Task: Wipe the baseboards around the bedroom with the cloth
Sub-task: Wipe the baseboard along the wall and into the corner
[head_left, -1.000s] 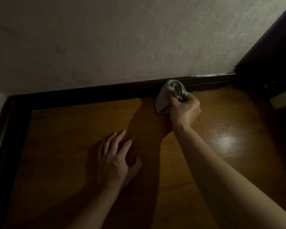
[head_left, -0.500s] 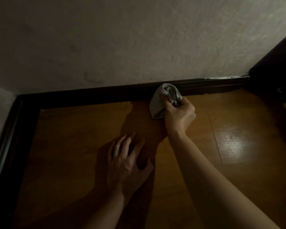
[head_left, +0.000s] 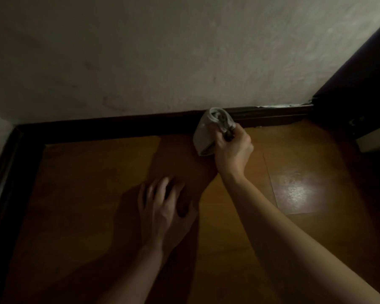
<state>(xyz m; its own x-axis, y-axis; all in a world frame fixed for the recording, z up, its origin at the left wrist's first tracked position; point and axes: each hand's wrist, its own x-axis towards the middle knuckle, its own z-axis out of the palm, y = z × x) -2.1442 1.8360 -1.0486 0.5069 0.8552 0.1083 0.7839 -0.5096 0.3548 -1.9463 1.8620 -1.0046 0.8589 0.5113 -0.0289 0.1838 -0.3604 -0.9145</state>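
A dark wooden baseboard (head_left: 110, 126) runs along the foot of the pale wall and turns down the left side at the corner. My right hand (head_left: 233, 150) is closed around a bunched grey cloth (head_left: 206, 132), which presses against the baseboard right of the middle. My left hand (head_left: 162, 209) rests lower down, fingers spread, flat on the brown wooden floor (head_left: 86, 183). It is slightly blurred.
A dark door or piece of furniture (head_left: 360, 88) stands at the right end of the baseboard, with a pale object (head_left: 375, 137) at its foot. A bright glare patch (head_left: 294, 191) lies on the floor at the right. The room is dim.
My right hand and the cloth have stayed on nearly the same stretch of baseboard. My left hand has shifted right along the floor, closer to the right arm. The view has swayed sideways.
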